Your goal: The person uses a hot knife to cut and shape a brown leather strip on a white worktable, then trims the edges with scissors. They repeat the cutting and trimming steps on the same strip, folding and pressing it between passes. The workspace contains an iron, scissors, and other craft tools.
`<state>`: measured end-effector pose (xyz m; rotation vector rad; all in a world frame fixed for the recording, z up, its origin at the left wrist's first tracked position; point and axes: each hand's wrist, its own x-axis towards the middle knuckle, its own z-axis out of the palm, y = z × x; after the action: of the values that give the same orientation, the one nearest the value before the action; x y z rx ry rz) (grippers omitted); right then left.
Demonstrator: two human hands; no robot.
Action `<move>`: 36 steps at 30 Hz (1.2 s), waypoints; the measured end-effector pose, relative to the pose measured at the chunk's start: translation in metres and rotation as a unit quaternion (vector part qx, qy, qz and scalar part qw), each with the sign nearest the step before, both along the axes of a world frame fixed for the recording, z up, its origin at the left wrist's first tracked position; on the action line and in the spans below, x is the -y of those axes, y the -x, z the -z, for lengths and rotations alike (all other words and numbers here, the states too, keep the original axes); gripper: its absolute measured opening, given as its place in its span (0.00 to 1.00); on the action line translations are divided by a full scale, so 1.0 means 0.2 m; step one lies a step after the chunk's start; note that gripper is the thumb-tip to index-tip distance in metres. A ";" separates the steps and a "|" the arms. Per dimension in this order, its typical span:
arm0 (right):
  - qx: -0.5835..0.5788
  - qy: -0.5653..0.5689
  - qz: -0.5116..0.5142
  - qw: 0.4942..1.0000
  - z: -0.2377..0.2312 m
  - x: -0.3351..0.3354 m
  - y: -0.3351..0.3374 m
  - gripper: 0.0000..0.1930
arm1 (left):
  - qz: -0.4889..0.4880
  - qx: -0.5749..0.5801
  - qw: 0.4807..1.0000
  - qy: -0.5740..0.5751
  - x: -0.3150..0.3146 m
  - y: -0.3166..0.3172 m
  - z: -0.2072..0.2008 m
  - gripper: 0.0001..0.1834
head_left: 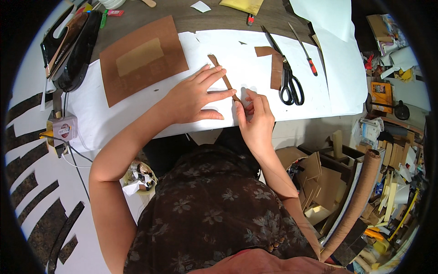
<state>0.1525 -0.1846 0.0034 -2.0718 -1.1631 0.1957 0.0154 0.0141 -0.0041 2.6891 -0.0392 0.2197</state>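
A narrow brown strip [228,83], perhaps fabric or leather, lies slantwise on white paper [228,43] in front of me. My left hand [194,96] rests flat over it with fingers stretched and apart, the fingertips touching the strip. At the strip's near end, my right hand [256,118] has thumb and fingers closed in a pinch; the fingers partly hide that end. A brown sheet [175,48] with a tan rectangle on it lies to the left. Right of my hands are an L-shaped brown offcut [276,73] and black-handled scissors [286,75], blades slightly apart.
A pointed tool with a red-and-black handle [312,66] lies beyond the scissors. A black appliance with a cord [77,68] stands at the far left. Below the table are a waste bin [153,182], cardboard scraps [321,182] and a brown roll [360,192].
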 end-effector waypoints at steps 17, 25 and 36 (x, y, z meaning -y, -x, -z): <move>0.146 -0.009 -0.044 0.988 0.01 0.01 0.00 0.17 | -0.011 0.046 0.998 -0.035 -0.02 -0.02 0.02 0.48; 0.141 0.016 -0.079 0.987 0.00 0.02 -0.02 0.21 | -0.016 0.034 0.999 -0.035 -0.02 -0.02 0.02 0.48; 0.129 0.033 -0.095 0.987 -0.01 0.02 -0.03 0.22 | -0.009 0.017 0.999 -0.033 0.00 -0.02 -0.01 0.40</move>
<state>0.1591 -0.1883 0.0046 -2.0867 -1.5317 0.0564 0.0193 0.0143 -0.0016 2.7526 -0.0328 0.2732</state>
